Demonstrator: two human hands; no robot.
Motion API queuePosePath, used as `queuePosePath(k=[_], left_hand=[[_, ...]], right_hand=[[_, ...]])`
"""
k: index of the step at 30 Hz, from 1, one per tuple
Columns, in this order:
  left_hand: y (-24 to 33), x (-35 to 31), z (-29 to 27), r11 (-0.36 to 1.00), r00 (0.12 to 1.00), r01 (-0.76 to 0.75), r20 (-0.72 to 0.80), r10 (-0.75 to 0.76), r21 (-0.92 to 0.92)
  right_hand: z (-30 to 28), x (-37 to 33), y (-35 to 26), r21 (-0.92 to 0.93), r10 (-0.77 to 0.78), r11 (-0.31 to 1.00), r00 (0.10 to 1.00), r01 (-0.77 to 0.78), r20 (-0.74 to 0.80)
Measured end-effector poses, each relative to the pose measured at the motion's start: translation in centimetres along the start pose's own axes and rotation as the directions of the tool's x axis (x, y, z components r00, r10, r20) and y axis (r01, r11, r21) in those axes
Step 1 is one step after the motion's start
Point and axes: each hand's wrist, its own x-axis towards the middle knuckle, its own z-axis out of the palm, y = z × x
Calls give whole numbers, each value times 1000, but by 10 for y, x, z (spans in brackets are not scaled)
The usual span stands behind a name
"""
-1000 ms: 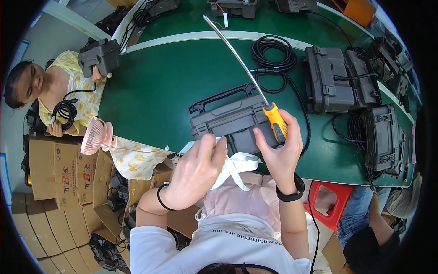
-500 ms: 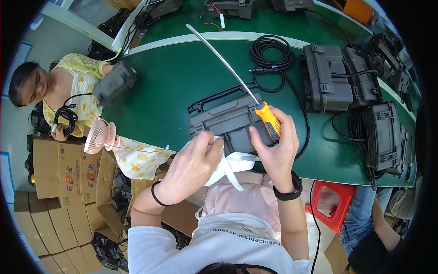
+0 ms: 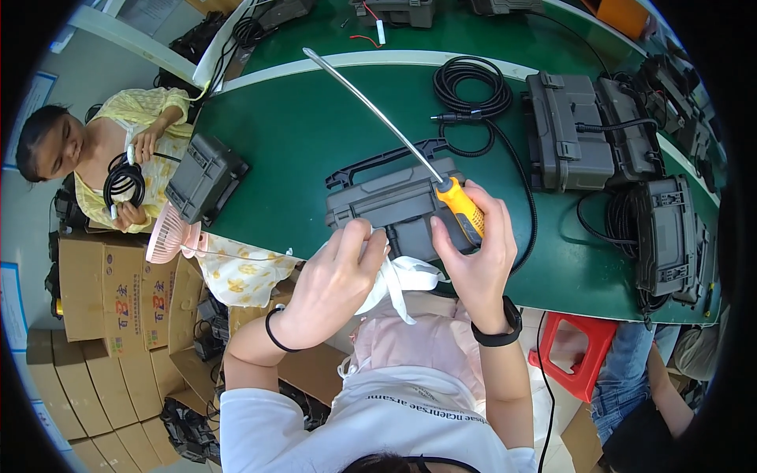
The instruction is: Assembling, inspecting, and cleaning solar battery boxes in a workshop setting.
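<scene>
In my right hand is a screwdriver with a yellow and black handle. Its long metal shaft slants up and to the left, the tip raised well above the table. Thumb and fingers of my left hand are pinched together at a white cloth strip, which hangs loose between my hands. Beyond both hands a closed grey plastic case lies on the green table, its black carry handle pointing away from me. My left fingers overlap the case's near edge, and whether they touch it is hidden.
A coiled black cable runs down past my right hand. Several grey cases stand on the right. At the left, a co-worker sits behind another grey case and a pink fan. A red stool is below the table.
The screwdriver's tip has swung slightly left. On the left, the co-worker's grey case has come down onto the table, and both the co-worker's hands are now at a coiled black cable.
</scene>
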Motion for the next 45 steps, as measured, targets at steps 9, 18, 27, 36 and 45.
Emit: queuePosePath(k=[9, 18, 27, 36, 45], left_hand=[[-17, 2, -4, 995, 996, -68, 53, 72, -80], [-14, -7, 2, 998, 999, -50, -3, 49, -46], [-14, -23, 14, 981, 965, -1, -257, -50, -193], [-12, -16, 7, 992, 991, -11, -131, -5, -125], [-15, -9, 3, 980, 990, -130, -25, 135, 151]], right_hand=[[2, -1, 2, -42, -59, 997, 998, 58, -4], [6, -2, -5, -69, -19, 997, 1000, 18, -12], [3, -1, -5, -136, -43, 990, 999, 41, -10], [3, -2, -9, -173, -57, 983, 998, 60, 23], [4, -2, -7, -183, -43, 982, 999, 48, 28]])
